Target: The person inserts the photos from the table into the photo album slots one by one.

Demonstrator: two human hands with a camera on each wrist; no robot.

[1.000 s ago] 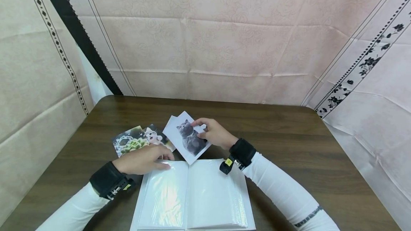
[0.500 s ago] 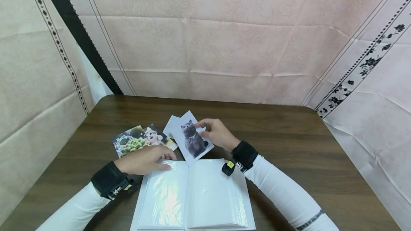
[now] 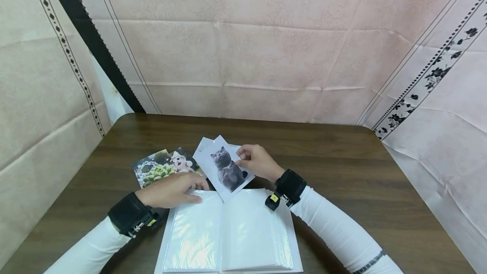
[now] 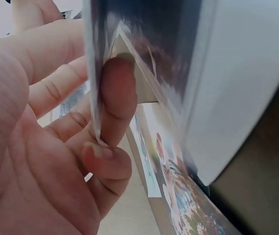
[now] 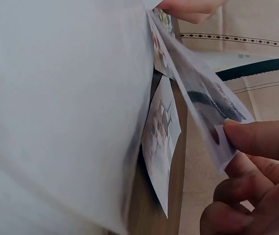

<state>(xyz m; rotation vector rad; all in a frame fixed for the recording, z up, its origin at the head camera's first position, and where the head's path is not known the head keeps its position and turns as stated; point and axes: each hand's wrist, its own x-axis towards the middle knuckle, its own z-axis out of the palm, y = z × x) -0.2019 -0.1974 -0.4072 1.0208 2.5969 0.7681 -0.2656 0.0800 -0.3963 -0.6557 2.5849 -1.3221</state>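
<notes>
An open photo album (image 3: 251,231) with clear plastic pockets lies at the table's near edge. My left hand (image 3: 171,190) is at the top of its left page. In the left wrist view, its fingers hold the clear pocket's edge (image 4: 94,73), with one fingertip inside the opening. My right hand (image 3: 260,162) pinches the right edge of a photo of a grey cat (image 3: 228,170) between thumb and fingers. The photo tilts above the album's top edge, its lower corner over the middle of the pages. In the right wrist view, the photo (image 5: 213,105) is seen at a slant.
Behind the album, left of the cat photo, lie a succulent photo (image 3: 154,170) and a photo with a white kitten (image 3: 180,160). Another photo (image 3: 203,143) shows partly behind the cat photo. The brown wooden table (image 3: 342,168) meets a patterned cloth (image 3: 266,54) at the back.
The cat photo first shifted slightly right, then came back left and down, its lower corner now over the album's top edge. My right fingers have changed their hold on it. My left hand has barely moved.
</notes>
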